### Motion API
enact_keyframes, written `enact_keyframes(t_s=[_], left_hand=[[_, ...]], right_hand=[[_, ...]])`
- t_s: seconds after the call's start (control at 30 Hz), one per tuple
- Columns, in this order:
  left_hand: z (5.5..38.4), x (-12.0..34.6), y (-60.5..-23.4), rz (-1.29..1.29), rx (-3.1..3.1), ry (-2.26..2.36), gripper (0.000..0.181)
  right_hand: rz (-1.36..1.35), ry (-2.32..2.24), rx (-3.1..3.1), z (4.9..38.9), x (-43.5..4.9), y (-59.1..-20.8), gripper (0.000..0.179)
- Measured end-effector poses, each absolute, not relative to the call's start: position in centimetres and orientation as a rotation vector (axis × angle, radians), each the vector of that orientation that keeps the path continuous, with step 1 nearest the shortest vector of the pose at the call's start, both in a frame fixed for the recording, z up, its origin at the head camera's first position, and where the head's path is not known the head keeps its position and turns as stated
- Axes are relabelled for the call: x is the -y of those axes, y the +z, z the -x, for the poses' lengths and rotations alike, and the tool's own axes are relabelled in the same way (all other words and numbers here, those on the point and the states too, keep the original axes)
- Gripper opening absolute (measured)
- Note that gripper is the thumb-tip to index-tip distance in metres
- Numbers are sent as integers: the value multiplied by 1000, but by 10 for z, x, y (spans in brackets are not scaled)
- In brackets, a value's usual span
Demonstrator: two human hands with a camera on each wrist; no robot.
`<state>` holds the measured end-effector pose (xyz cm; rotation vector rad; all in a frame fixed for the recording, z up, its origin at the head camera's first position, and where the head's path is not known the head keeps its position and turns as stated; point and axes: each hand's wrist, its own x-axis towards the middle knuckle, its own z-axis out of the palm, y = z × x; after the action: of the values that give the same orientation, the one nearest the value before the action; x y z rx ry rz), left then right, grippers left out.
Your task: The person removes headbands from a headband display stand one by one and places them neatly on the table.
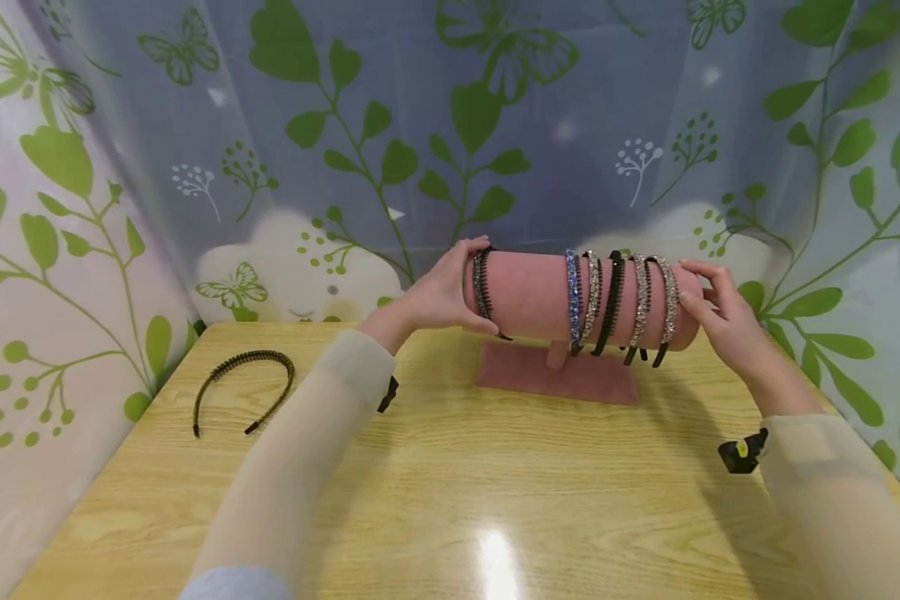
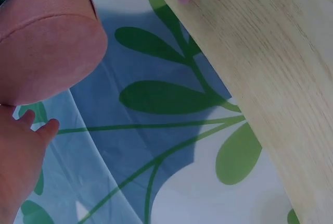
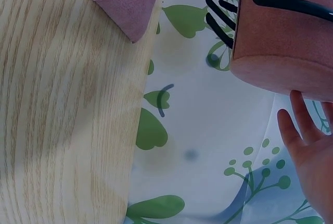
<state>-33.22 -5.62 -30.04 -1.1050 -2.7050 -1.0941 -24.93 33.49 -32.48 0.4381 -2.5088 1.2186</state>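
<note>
A pink padded roll (image 1: 528, 292) lies level on its stand's flat base (image 1: 555, 377), which rests on the table. My left hand (image 1: 441, 290) holds the roll's left end, thumb in front and fingers over the top, beside a dark toothed headband (image 1: 482, 285). At the other end, my right hand (image 1: 729, 321) grips the roll with thumb and fingers. Toward that end sit a blue glittery headband (image 1: 573, 292), a black headband (image 1: 611, 300) and several silvery ones (image 1: 670, 300). Both wrist views show fingers against the roll's end faces (image 2: 57, 57) (image 3: 291, 75).
Another dark toothed headband (image 1: 257, 356) lies on the left of the wooden table (image 1: 420, 500). A leaf-patterned curtain (image 1: 375, 83) hangs behind and along both sides. The table's far edge is just behind the stand.
</note>
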Motion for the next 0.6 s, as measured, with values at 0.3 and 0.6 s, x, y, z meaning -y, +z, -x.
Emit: enact_keyframes(t_s=[0.3, 0.6], left_hand=[[334, 57, -302, 1059, 2701, -1122, 116], [334, 75, -312, 933, 2676, -1325, 110]], right_hand=[[-437, 1225, 2491, 250, -335, -325, 48], [-444, 1230, 2491, 249, -334, -326, 48]])
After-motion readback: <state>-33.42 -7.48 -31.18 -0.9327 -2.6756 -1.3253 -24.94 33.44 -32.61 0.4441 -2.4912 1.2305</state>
